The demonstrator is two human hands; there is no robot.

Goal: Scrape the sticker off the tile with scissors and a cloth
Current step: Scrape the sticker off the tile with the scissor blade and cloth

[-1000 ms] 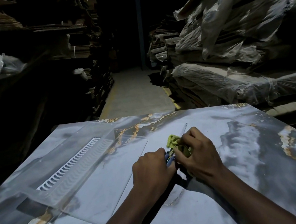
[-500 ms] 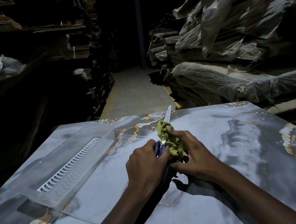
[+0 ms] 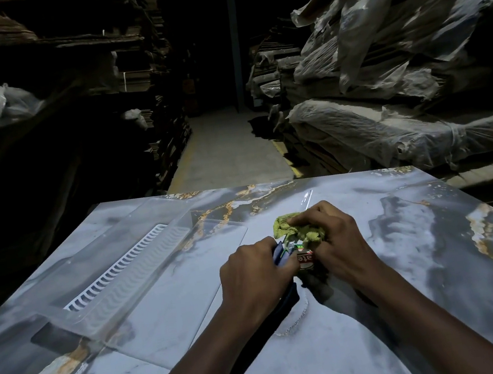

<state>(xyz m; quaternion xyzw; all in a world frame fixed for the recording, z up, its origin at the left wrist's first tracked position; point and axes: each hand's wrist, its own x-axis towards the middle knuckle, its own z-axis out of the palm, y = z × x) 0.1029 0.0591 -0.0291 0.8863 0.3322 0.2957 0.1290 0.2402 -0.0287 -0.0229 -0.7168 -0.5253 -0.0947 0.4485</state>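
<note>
Fingers (image 3: 305, 215) of the right hand (image 3: 339, 237) pinch the green cloth (image 3: 286, 229) down over the scissors (image 3: 280, 252), probably to wipe gum off the blade. The left hand (image 3: 251, 272) grips the blue handles to steady them. Between the hands sits the red-and-white sticker (image 3: 305, 260), crumpled and seemingly half lifted, near the middle of the marble tile (image 3: 429, 287). A clear tray (image 3: 117, 270) lies toward the tile's left edge.

Marble-patterned tile (image 3: 409, 258), clear plastic tray (image 3: 67, 325) lying on its left part, sticker (image 3: 305, 260) stuck near centre
</note>
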